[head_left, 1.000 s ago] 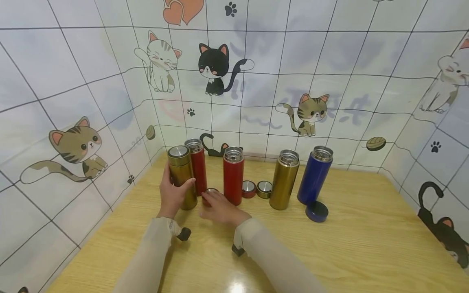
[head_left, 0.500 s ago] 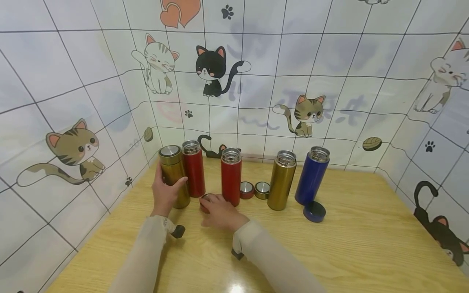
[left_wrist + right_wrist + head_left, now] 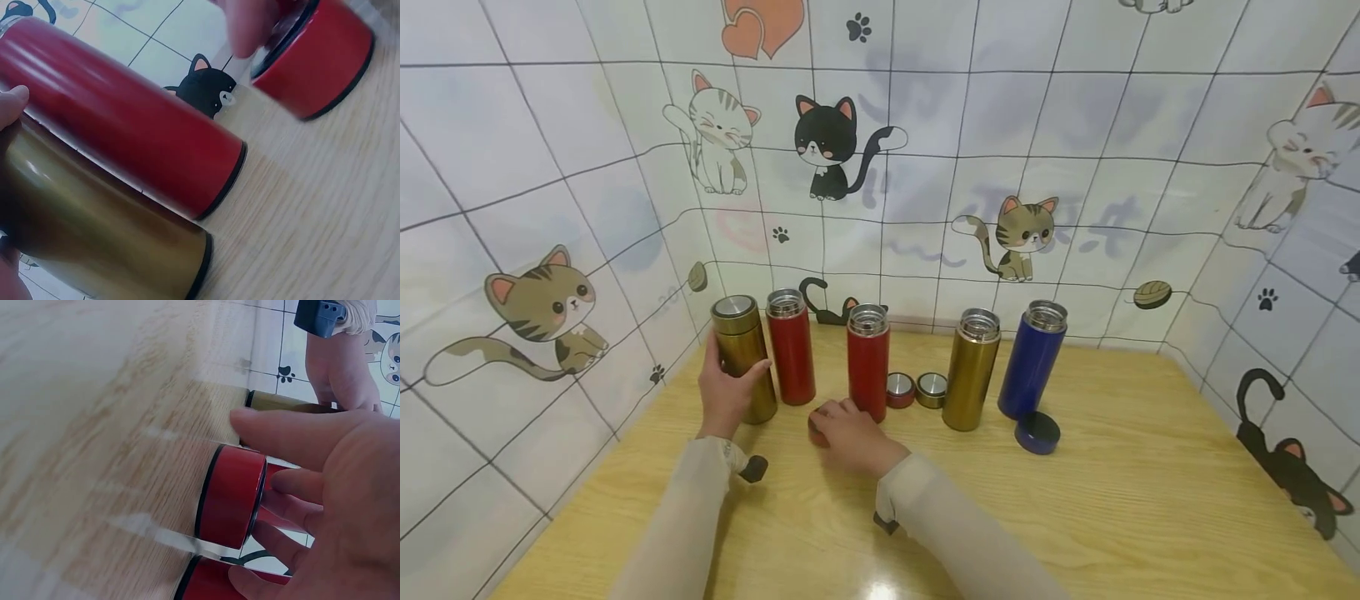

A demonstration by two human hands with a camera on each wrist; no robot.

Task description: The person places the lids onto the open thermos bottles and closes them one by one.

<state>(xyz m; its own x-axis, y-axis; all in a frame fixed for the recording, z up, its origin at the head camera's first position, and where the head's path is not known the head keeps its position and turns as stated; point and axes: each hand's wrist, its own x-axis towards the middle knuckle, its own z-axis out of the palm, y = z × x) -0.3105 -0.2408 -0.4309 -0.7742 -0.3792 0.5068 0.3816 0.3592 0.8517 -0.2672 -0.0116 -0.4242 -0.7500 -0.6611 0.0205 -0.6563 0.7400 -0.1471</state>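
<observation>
My left hand [image 3: 724,398] grips a gold thermos bottle [image 3: 742,346], its lid on, standing upright at the left. Close beside it is an uncapped red thermos bottle [image 3: 792,354]. My right hand [image 3: 854,437] is over a loose red lid [image 3: 231,497] on the table, mostly hidden by the hand in the head view. In the right wrist view, the fingertips touch the lid's top while the thumb stretches out apart from it. A second uncapped red thermos bottle [image 3: 868,367] stands just behind that hand.
Another red lid [image 3: 900,390] and a gold lid [image 3: 932,390] lie between the second red bottle and an uncapped gold bottle [image 3: 972,371]. An uncapped blue bottle [image 3: 1032,362] stands rightmost, a blue lid [image 3: 1037,433] before it. A cat-printed wall covering [image 3: 925,183] encloses the table [image 3: 1112,500].
My left hand has moved the capped gold bottle leftward, from partly in front of the red bottle to beside it. The red lid under my right hand has shifted slightly towards me.
</observation>
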